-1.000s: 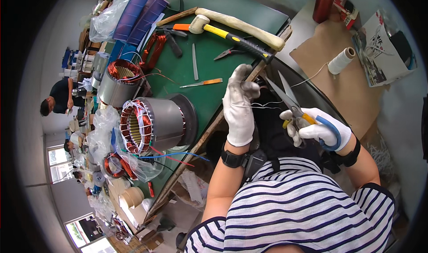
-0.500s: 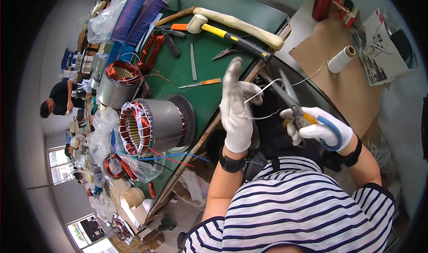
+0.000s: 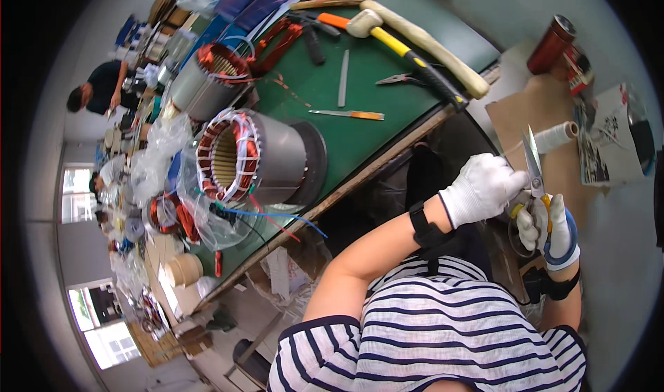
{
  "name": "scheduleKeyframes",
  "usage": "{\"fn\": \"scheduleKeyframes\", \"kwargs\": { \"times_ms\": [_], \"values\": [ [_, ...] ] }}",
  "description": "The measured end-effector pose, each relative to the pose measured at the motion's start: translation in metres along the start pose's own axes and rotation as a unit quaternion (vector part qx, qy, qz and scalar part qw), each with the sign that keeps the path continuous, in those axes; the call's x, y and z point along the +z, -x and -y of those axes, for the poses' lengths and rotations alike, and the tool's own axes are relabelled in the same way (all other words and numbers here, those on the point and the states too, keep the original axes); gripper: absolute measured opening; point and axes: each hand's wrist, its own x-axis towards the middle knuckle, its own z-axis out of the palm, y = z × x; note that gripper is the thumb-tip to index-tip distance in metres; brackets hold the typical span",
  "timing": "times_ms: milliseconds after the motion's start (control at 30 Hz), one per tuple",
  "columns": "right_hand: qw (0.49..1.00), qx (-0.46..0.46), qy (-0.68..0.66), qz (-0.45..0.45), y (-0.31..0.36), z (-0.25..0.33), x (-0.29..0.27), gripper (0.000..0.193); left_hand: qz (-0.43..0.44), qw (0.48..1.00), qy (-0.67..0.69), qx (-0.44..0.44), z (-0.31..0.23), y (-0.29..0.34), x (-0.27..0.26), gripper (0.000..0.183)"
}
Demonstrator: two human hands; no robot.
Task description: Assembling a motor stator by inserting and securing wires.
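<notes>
My left hand (image 3: 484,188), in a white glove, is reaching across to the right with its fingers closed. A thin white cord (image 3: 513,147) seems to run to it from the cord spool (image 3: 557,137); its end in the fingers is hidden. In my gloved right hand (image 3: 561,234) is a pair of scissors (image 3: 535,167) with yellow and blue on the handles. Their blades point up and away, slightly apart, right beside my left fingertips. On the green bench at left lies a motor stator (image 3: 277,150) with copper windings laced in white cord.
A second stator (image 3: 197,91) stands farther back. A mallet (image 3: 404,50), pliers (image 3: 401,79), a metal strip (image 3: 344,77) and an orange-handled blade (image 3: 349,115) lie on the bench. A red flask (image 3: 551,44) stands far right. Another person (image 3: 100,91) is at the far left.
My left hand has swung right toward the scissors, its spread fingers now closed. My right hand has shifted right with the scissors. The white loop between the hands no longer shows. The view has shifted.
</notes>
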Motion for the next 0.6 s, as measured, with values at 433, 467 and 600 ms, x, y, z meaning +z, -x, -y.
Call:
{"fn": "scheduleKeyframes", "kwargs": {
  "times_ms": [433, 467, 600],
  "values": [
    [0.545, -0.435, 0.713, -0.074, -0.232, 0.006, 0.147, 0.033, -0.124, 0.901, -0.231, -0.345, 0.005, 0.108, -0.067, 0.016],
    [0.534, -0.533, 0.649, -0.099, -0.233, 0.003, 0.151, 0.030, -0.144, 0.895, -0.245, -0.342, 0.004, 0.110, -0.076, 0.016],
    [0.938, -0.248, 0.215, 0.107, -0.179, -0.044, 0.141, 0.028, -0.194, 0.882, -0.294, -0.312, 0.014, 0.107, -0.104, 0.019]
  ]
}}
